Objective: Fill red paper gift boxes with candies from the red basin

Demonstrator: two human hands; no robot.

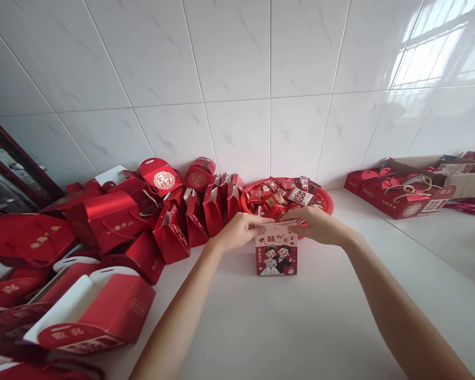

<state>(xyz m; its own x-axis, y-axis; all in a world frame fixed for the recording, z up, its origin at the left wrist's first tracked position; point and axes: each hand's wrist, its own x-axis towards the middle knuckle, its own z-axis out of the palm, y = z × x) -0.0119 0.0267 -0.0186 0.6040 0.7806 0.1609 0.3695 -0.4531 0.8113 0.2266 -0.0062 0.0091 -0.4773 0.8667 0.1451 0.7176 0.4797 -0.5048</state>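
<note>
A small red and pink box (276, 253) with a cartoon couple printed on its front stands upright on the white surface. My left hand (243, 229) pinches the upper left edge of this box. At the upper right edge, my right hand (309, 224) grips it with thumb and fingers closed. Both hands hide parts of the box's top. Right behind them is a red round tray (330, 203) heaped with wrapped red packets (275, 200).
Many red gift boxes (114, 301) crowd the left side, with several narrow red boxes (172, 235) by the tray. At the right back are a red box with a rope handle (404, 198) and a cardboard box (473, 182). A tiled wall (237, 126) rises behind.
</note>
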